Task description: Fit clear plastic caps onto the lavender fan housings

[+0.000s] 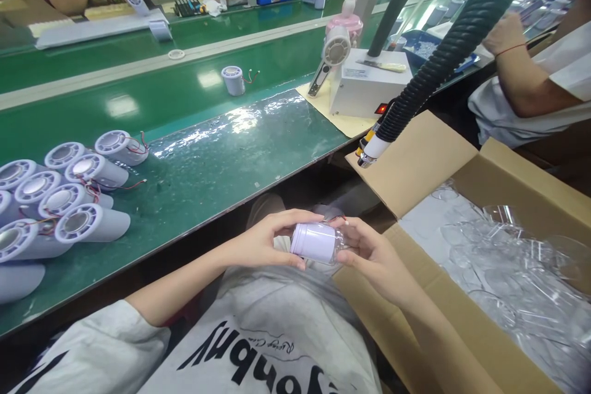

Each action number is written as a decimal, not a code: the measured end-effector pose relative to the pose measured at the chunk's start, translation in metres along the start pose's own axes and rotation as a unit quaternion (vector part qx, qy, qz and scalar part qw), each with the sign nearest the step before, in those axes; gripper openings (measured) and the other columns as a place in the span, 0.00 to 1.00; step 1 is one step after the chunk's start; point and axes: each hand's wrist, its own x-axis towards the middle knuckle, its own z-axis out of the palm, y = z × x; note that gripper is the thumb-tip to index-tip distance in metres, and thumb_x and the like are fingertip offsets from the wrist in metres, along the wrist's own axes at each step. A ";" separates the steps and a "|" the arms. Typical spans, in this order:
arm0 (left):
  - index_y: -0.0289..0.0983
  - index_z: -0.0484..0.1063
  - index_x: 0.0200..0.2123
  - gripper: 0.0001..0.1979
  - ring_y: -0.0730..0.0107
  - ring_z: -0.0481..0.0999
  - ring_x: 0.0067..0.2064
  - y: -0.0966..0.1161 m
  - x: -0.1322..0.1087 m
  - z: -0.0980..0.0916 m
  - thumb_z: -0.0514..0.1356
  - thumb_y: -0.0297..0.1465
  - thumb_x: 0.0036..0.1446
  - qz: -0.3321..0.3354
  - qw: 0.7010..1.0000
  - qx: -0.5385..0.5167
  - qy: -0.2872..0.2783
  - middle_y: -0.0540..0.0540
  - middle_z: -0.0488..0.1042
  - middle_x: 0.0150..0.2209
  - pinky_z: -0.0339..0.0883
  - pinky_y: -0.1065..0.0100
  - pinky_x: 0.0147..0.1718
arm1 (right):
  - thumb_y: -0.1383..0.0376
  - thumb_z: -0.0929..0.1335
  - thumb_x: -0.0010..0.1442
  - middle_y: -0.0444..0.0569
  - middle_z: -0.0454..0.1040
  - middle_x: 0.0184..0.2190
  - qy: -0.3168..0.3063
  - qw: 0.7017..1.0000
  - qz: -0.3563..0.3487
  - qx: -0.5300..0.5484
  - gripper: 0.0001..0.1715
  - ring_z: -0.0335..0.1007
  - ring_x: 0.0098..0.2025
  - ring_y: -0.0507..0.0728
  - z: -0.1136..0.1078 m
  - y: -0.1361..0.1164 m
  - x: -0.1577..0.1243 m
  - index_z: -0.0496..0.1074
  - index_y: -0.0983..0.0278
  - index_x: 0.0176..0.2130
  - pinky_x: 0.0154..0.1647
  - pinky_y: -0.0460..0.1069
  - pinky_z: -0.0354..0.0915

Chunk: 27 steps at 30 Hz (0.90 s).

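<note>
between our fingers sits the white cylinder [316,242]: our left hand [270,239] pinches its left end, our right hand [372,253] the clear plastic piece [339,245] at the other. we seem to be joining the two; the next move likely calls for even pressure, with the wires [338,218] kept unpinched. right of our fingers, a ribbed hose [455,43] could hamper reaching over the carton [530,188] of clear parts [530,283]; more cylinders [106,223] crowd far left.

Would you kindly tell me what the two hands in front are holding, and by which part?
A purple cylinder: the left hand grips its rimmed end, while the right hand holds the clear piece at the opposite end.
</note>
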 end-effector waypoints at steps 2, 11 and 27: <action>0.44 0.68 0.60 0.36 0.52 0.68 0.62 0.000 0.000 0.000 0.72 0.31 0.46 0.003 1.000 0.003 -0.004 0.40 0.68 0.61 0.67 0.56 0.58 | 0.55 0.74 0.59 0.49 0.75 0.45 -0.007 0.999 0.012 0.031 0.19 0.74 0.43 0.58 0.000 0.001 0.002 0.70 0.59 0.47 0.40 0.49 0.71; 0.45 0.68 0.60 0.36 0.50 0.67 0.62 -0.002 0.000 0.001 0.72 0.31 0.46 0.015 1.000 0.012 -0.008 0.40 0.67 0.62 0.66 0.53 0.58 | 0.45 0.75 0.53 0.45 0.73 0.33 0.034 0.992 0.078 0.095 0.28 0.72 0.32 0.55 0.004 0.008 0.005 0.69 0.60 0.44 0.30 0.49 0.74; 0.50 0.67 0.60 0.38 0.54 0.61 0.66 -0.007 -0.004 0.000 0.72 0.25 0.46 0.073 0.997 0.019 -0.010 0.44 0.64 0.64 0.63 0.57 0.61 | 0.42 0.54 0.69 0.51 0.73 0.17 -0.012 0.951 0.254 0.177 0.39 0.67 0.13 0.48 0.019 0.007 0.011 0.72 0.68 0.29 0.11 0.37 0.60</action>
